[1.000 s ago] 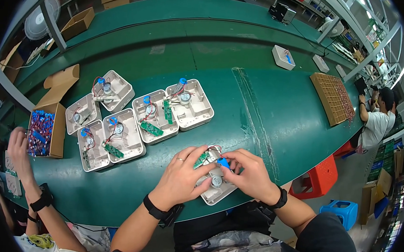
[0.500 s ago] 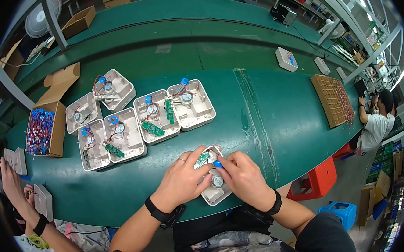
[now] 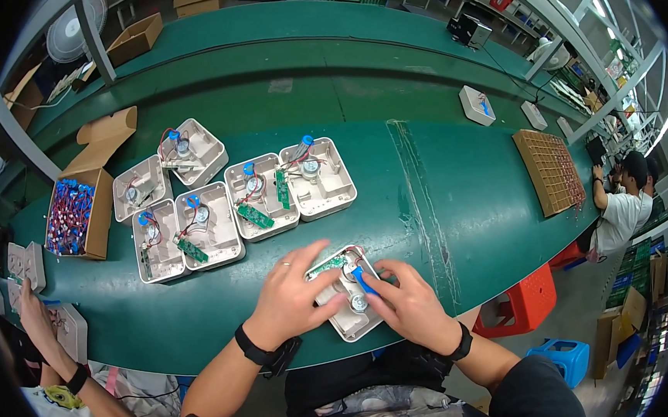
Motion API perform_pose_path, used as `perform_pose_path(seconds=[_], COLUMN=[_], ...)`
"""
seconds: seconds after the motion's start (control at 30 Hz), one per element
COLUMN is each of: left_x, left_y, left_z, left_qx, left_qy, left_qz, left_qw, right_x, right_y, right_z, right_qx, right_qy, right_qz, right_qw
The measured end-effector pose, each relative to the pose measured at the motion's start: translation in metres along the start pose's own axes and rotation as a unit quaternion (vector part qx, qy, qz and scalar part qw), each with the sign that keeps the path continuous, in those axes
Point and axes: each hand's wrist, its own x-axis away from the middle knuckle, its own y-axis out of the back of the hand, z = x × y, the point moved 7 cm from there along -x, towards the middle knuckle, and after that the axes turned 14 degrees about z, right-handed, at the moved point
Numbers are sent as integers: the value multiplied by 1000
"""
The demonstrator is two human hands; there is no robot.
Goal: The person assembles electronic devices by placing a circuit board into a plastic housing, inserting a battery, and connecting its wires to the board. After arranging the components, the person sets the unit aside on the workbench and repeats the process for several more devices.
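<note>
A white plastic housing stands on the green table before me, tilted slightly, with a green circuit board and a round silver part inside. My left hand is at its left side with fingers spread, holding nothing. My right hand is over its right side, thumb and fingertips on a blue cylindrical part lying slantwise inside. Red wires show at the housing's far end. The fingers partly hide the blue part.
Several similar white housings with boards and blue parts stand left of centre. Beyond them is a cardboard box of wired blue parts. A gridded brown tray lies far right. At lower left a co-worker's hand is beside other housings.
My left hand has drawn back from the circuit board and its fingers have spread. The blue part now lies lengthwise in the housing, more of it showing. The co-worker's hands have shifted.
</note>
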Motion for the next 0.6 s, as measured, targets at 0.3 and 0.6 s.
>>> perform_pose_path(seconds=[0.3, 0.6], left_x=[1, 7], left_y=[-2, 7], left_z=[14, 28], left_qx=[-62, -20], left_qy=[24, 81], left_qz=[35, -22], left_qw=[997, 996], right_x=[26, 34], right_y=[-6, -8], right_z=[-6, -13], right_qx=[55, 26], right_qy=[25, 45], right_qz=[47, 96], right_qw=[997, 994])
